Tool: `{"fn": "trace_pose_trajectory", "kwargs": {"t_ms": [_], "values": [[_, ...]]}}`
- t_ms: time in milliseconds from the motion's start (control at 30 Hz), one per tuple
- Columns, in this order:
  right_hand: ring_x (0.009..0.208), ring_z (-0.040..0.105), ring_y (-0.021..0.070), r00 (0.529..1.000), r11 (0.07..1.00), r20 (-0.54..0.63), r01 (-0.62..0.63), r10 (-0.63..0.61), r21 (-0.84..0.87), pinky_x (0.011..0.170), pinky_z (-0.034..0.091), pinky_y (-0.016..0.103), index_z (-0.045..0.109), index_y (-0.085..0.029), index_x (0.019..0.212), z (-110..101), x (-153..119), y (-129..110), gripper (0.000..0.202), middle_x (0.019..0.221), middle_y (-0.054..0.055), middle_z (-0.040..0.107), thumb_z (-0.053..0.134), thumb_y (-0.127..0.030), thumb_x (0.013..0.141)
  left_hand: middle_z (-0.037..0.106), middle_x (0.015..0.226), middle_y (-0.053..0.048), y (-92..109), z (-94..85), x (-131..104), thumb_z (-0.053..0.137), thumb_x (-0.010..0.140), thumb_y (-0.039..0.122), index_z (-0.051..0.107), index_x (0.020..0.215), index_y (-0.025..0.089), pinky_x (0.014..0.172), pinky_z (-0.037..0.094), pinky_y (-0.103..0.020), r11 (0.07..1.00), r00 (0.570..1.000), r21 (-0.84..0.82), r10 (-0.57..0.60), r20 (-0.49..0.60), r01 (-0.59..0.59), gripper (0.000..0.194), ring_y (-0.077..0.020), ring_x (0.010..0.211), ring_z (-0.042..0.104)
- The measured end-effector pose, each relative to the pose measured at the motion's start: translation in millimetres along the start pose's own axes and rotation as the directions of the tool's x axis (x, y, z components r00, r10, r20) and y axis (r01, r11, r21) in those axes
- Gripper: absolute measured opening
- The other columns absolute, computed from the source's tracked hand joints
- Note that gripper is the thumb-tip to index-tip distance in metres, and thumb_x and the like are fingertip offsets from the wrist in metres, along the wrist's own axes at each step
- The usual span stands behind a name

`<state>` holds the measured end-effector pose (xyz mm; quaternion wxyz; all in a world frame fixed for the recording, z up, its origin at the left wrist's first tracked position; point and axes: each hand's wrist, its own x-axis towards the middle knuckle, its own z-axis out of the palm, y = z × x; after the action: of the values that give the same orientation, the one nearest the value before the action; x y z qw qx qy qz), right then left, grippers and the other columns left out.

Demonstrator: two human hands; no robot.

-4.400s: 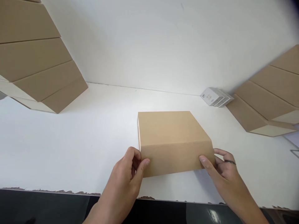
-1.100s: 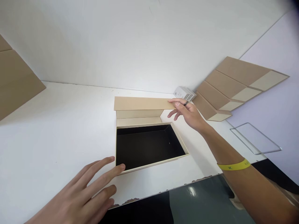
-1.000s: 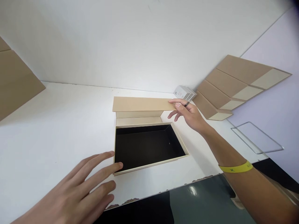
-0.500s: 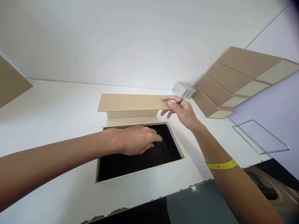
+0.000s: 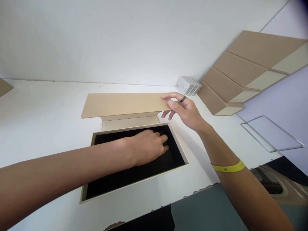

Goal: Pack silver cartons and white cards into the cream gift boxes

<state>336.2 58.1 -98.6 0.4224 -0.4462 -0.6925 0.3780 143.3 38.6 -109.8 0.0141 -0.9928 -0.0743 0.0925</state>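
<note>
A tan cardboard box (image 5: 179,146) with a black interior lies on the white table, its hinged lid (image 5: 122,104) raised at the back. My right hand (image 5: 186,110) pinches the right end of the lid, thumb on top and forefinger along the far edge; the other fingers are spread below. Inside the box is my left hand (image 5: 150,146), back upward, fingers curled down near the right end of the black lining (image 5: 174,154). What its fingertips hold, if anything, is hidden against the dark interior.
Several tan boxes (image 5: 240,77) stand in a row at right along the wall. Small white printed boxes (image 5: 185,85) stand beside them. A thin metal wire frame (image 5: 271,134) is farther right. Another tan box corner (image 5: 4,87) shows at left. The table's front edge (image 5: 154,210) is chipped.
My left hand has reached lower into the box and its fingers have curled in. My right hand keeps its hold on the lid. The view has shifted slightly.
</note>
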Motion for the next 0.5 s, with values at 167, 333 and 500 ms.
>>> {"fn": "trace_pose_trajectory", "kwargs": {"t_ms": [167,333,500], "values": [[0.071,0.071,0.0176,1.0,1.0,-0.005,-0.02,0.02,-0.021,0.056,0.054,0.027,0.062,-0.024,0.116,1,1,-4,0.034,0.083,0.0,0.065,0.059,-0.05,0.095,0.066,0.097,-0.009,1,-3.5,9,0.054,0.091,0.009,0.071,0.107,0.018,0.055,0.038,-0.033,0.998,1.0,0.051,0.023,0.002,-0.023,0.025,-0.0222,0.08,0.065],[0.071,0.071,0.0174,1.0,1.0,0.0,-0.013,0.013,-0.012,0.057,0.054,0.027,0.061,-0.024,0.117,1,0,-4,0.033,0.087,0.001,0.068,0.059,-0.048,0.096,0.066,0.095,-0.007,-5,-9.1,14,0.053,0.093,0.012,0.073,0.097,0.019,0.05,0.033,-0.033,0.999,0.999,0.044,0.029,0.02,-0.03,0.021,-0.0217,0.078,0.066],[0.071,0.071,0.0169,1.0,1.0,0.004,-0.01,0.01,-0.013,0.057,0.054,0.026,0.061,-0.024,0.117,0,-2,-3,0.031,0.087,0.001,0.068,0.058,-0.047,0.096,0.068,0.085,-0.005,-7,-13.5,15,0.058,0.087,0.006,0.072,0.083,0.018,0.05,0.03,-0.033,0.998,0.998,0.035,0.057,0.01,-0.057,0.019,-0.0208,0.072,0.065]]}}
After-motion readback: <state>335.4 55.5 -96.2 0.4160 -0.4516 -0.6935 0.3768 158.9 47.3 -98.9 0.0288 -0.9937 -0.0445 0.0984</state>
